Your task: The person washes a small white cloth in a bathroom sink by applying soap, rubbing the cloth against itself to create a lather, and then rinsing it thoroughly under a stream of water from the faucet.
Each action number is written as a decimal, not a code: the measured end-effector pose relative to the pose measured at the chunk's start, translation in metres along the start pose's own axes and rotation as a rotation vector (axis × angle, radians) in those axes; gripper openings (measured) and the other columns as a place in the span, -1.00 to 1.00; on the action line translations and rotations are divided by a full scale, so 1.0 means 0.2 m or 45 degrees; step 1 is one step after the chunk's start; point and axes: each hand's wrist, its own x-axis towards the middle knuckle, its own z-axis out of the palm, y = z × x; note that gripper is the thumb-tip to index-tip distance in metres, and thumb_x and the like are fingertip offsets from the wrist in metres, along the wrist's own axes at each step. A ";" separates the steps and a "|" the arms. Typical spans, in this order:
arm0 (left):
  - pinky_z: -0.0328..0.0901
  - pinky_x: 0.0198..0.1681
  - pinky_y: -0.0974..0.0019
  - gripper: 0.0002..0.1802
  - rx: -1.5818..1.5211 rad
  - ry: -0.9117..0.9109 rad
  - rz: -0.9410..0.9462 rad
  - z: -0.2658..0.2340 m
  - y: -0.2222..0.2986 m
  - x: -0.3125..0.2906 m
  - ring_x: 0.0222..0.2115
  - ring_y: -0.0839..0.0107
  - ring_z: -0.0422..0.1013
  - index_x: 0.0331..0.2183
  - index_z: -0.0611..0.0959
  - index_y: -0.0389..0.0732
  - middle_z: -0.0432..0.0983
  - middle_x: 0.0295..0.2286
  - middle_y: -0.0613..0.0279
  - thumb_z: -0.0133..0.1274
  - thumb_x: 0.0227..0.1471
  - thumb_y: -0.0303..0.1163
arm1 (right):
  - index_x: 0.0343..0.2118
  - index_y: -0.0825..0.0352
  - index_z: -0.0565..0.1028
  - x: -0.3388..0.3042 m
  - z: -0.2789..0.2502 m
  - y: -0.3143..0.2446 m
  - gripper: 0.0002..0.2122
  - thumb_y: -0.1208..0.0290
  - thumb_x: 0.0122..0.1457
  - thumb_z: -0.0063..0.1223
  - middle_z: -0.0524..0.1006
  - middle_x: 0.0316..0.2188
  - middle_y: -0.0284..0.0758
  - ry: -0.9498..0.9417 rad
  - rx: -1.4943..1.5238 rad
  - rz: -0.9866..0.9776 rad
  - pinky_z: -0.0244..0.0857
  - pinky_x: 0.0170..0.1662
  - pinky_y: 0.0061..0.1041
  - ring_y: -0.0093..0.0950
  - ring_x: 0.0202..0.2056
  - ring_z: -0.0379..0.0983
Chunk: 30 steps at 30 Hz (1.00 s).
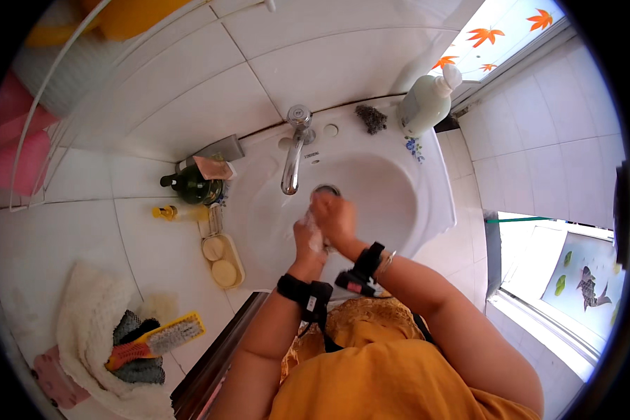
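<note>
Both hands are pressed together over the white washbasin (399,203), just below the chrome tap (292,168). My right hand (336,218) is closed and lies partly over my left hand (308,241), whose fingers are also curled in. Something whitish and wet-looking (316,234) shows between them; lather or thin cloth, I cannot tell. The fingers are largely hidden by the hands themselves. Behind the hands the drain (327,189) shows in part. Black straps with small devices circle both wrists.
A pump bottle (424,105) and a dark scouring pad (371,119) stand on the basin's back rim. At left are a dark green bottle (192,185), a small yellow-capped bottle (178,213) and a soap dish (236,255). A brush (175,336) lies on a white towel (84,315).
</note>
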 end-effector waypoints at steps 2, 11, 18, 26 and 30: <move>0.26 -0.49 0.44 -0.66 -0.112 -0.057 -0.030 -0.14 -0.03 0.06 -0.52 0.50 0.34 -0.39 0.47 -0.33 0.40 -0.52 0.27 -0.12 0.02 -0.19 | -0.70 0.35 0.36 -0.13 -0.01 -0.09 -0.75 0.32 0.01 -0.09 0.36 -0.70 -0.10 -0.103 -0.013 -0.315 0.18 -0.54 -0.29 -0.10 -0.60 0.31; 0.15 -0.67 0.46 -0.67 0.007 -0.147 0.101 -0.21 -0.03 0.13 -0.67 0.55 0.24 -0.51 0.47 -0.31 0.31 -0.65 0.38 -0.15 0.04 -0.20 | -0.70 0.37 0.39 -0.13 0.01 -0.09 -0.74 0.32 0.02 -0.08 0.38 -0.70 -0.12 -0.159 -0.010 -0.208 0.19 -0.56 -0.35 -0.16 -0.63 0.31; 0.24 -0.56 0.43 -0.71 0.043 0.067 -0.053 0.01 0.04 -0.03 -0.57 0.50 0.32 -0.45 0.48 -0.26 0.38 -0.56 0.31 -0.14 0.03 -0.21 | -0.66 0.38 0.41 0.01 0.01 -0.01 -0.75 0.31 0.02 -0.08 0.41 -0.69 -0.13 -0.087 0.149 0.133 0.20 -0.56 -0.36 -0.16 -0.63 0.32; 0.18 -0.61 0.42 -0.66 0.187 0.023 0.054 -0.02 -0.08 0.02 -0.65 0.53 0.26 -0.53 0.43 -0.25 0.29 -0.66 0.38 -0.17 0.05 -0.16 | -0.69 0.41 0.36 0.11 -0.01 0.12 -0.77 0.38 0.00 -0.09 0.31 -0.72 -0.07 -0.134 0.146 0.129 0.14 -0.57 -0.36 -0.14 -0.65 0.23; 0.19 -0.63 0.42 -0.59 0.074 -0.467 0.217 -0.53 -0.19 0.34 -0.64 0.56 0.24 -0.56 0.47 -0.33 0.34 -0.64 0.37 -0.20 0.06 -0.17 | -0.69 0.40 0.33 -0.20 0.06 -0.15 -0.77 0.40 0.02 -0.08 0.20 -0.80 -0.17 -0.208 0.130 -0.349 0.09 -0.63 -0.50 -0.56 -0.74 0.13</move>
